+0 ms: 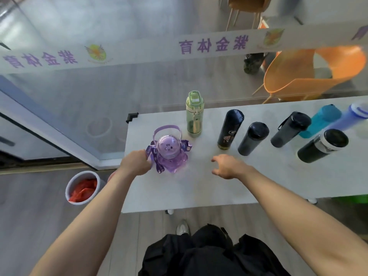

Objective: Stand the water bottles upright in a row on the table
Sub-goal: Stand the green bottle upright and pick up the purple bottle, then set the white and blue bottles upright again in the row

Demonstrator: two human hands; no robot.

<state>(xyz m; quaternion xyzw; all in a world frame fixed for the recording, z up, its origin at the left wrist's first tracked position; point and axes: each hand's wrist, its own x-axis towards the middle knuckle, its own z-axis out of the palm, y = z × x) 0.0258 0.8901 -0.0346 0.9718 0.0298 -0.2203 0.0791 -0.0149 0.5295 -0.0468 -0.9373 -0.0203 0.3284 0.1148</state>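
Several bottles stand upright on the white table (199, 188). A purple bottle (169, 152) with a handle and strap is nearest, at the left. My left hand (136, 163) is closed on its strap at the left side. My right hand (227, 166) hovers open over the table, right of the purple bottle and touching nothing. Behind stand a green bottle (194, 114), a tall black printed bottle (230, 129), a dark navy tumbler (253, 138), a dark strapped bottle (290, 128), a teal bottle (320, 120), a blue bottle (354, 116) and a black bottle with a white band (322, 145).
A glass partition with a white printed band (179, 48) runs behind the table. An orange chair (310, 72) stands beyond the glass. A white bin (82, 187) with red contents sits on the floor left of the table. The table's near edge lies just before my legs.
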